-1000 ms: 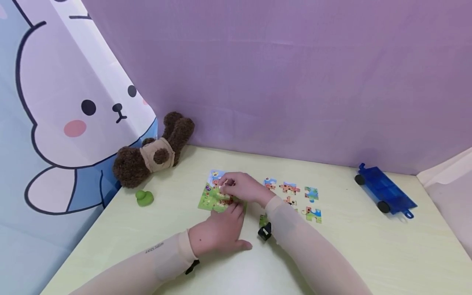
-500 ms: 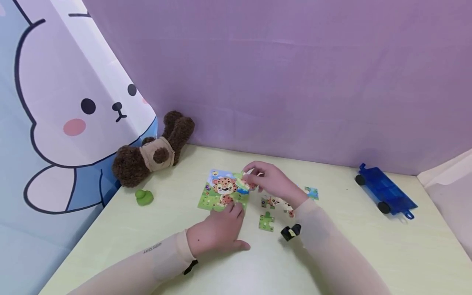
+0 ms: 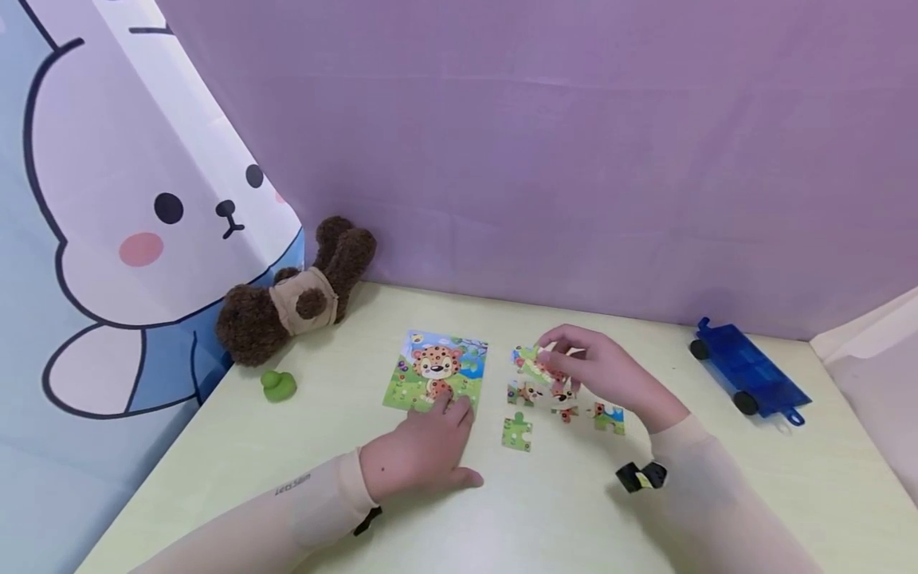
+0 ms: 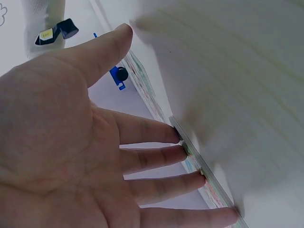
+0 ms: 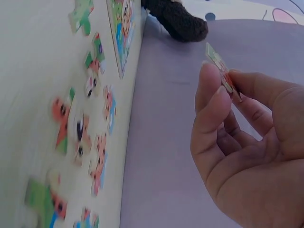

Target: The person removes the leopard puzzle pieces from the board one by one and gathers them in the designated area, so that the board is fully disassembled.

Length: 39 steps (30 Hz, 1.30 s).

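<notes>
A square leopard picture card [image 3: 412, 387] lies mid-table. My left hand [image 3: 425, 450] rests its fingertips on the card's near edge, fingers spread and fairly straight, as the left wrist view also shows along the card's edge [image 4: 219, 189]. To the right, my right hand [image 3: 606, 371] pinches a jigsaw piece [image 5: 220, 66] between thumb and fingers, held above the table. Several loose jigsaw pieces lie under and around it, among them a green one [image 3: 517, 434] nearest me and a blue-and-orange one [image 3: 610, 420] at the right. The right hand hides some pieces in the head view.
A brown plush toy [image 3: 308, 301] lies at the back left, with a small green duck [image 3: 279, 386] in front of it. A blue toy wagon [image 3: 753, 371] stands at the far right. A purple curtain [image 3: 531, 159] hangs behind the table.
My right hand has moved from over the picture card rightward to above the loose pieces, carrying the jigsaw piece and uncovering the card. The left hand stays nearly in place.
</notes>
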Tool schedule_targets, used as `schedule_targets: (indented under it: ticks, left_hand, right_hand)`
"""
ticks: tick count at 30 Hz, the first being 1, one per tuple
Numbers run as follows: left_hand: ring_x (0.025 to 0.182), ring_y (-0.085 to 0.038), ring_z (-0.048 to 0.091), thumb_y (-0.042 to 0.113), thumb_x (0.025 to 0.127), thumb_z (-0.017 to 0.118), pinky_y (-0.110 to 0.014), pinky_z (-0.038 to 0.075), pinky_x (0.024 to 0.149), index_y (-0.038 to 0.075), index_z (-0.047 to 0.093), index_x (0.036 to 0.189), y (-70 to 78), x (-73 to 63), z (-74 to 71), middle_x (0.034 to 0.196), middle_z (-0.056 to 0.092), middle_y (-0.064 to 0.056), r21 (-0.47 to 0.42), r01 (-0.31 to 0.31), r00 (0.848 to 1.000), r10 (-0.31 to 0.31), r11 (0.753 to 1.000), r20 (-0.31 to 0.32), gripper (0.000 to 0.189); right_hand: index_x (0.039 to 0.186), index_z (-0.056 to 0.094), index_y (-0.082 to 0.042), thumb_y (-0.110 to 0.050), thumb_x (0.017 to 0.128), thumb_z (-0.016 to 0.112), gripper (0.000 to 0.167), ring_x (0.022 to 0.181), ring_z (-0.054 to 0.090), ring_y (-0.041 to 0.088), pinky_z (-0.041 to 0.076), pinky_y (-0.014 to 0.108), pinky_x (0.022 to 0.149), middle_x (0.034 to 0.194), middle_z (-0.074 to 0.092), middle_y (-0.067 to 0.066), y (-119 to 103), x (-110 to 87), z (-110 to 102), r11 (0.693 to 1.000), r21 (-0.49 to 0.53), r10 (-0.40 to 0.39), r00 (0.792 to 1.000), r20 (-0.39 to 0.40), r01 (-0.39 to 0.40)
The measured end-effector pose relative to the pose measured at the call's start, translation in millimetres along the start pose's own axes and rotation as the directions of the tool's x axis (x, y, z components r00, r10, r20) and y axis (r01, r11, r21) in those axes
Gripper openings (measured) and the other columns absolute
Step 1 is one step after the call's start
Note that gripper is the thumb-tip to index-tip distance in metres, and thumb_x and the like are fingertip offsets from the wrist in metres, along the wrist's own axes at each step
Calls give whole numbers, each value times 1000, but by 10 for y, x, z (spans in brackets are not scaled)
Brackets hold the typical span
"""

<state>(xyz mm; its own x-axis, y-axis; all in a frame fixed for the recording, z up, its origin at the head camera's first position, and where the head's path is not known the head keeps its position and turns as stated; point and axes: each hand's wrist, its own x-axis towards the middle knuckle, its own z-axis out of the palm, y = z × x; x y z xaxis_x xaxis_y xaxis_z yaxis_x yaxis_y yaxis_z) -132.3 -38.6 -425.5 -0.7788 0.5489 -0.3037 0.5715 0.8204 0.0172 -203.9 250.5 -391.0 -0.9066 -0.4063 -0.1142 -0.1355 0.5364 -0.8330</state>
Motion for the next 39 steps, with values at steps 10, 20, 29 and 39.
schedule_targets:
  ticks: [10, 20, 29, 39]
  left_hand:
    - [148, -60, 45, 76, 93, 63, -63, 59, 103, 4, 44, 162, 21, -34, -46, 173, 38, -11, 25, 14, 1000, -14, 1000, 3, 101]
    - [148, -60, 44, 76, 92, 65, -65, 58, 104, 4, 44, 162, 16, -16, -29, 173, 38, -11, 24, 16, 1000, -16, 1000, 3, 102]
    - [147, -60, 45, 76, 93, 64, -65, 59, 103, 4, 43, 163, 14, -13, -8, 173, 38, -12, 29, 8, 1000, -8, 1000, -6, 102]
    - [147, -59, 46, 77, 93, 63, -64, 59, 103, 4, 42, 163, 23, -17, -10, 172, 37, -12, 44, 13, 1000, -13, 999, -2, 102]
  right_hand:
    - [130, 68, -12, -32, 107, 67, 30, 72, 66, 34, 59, 39, 60, 100, 68, 13, 237, -288, -101, 999, -43, 38, 992, 123, -33]
    - [118, 70, -13, -26, 106, 68, 18, 70, 72, 25, 59, 37, 55, 92, 69, 10, 447, -359, 48, 998, -34, 58, 957, 285, -50]
    - [116, 70, -16, -24, 106, 67, 12, 67, 64, 16, 54, 31, 54, 86, 66, 4, 488, -340, 115, 995, -91, 73, 951, 300, -48]
    - [111, 71, -19, -26, 106, 69, 9, 72, 50, 9, 42, 23, 60, 84, 61, -2, 499, -370, 167, 987, -160, 68, 965, 253, -28]
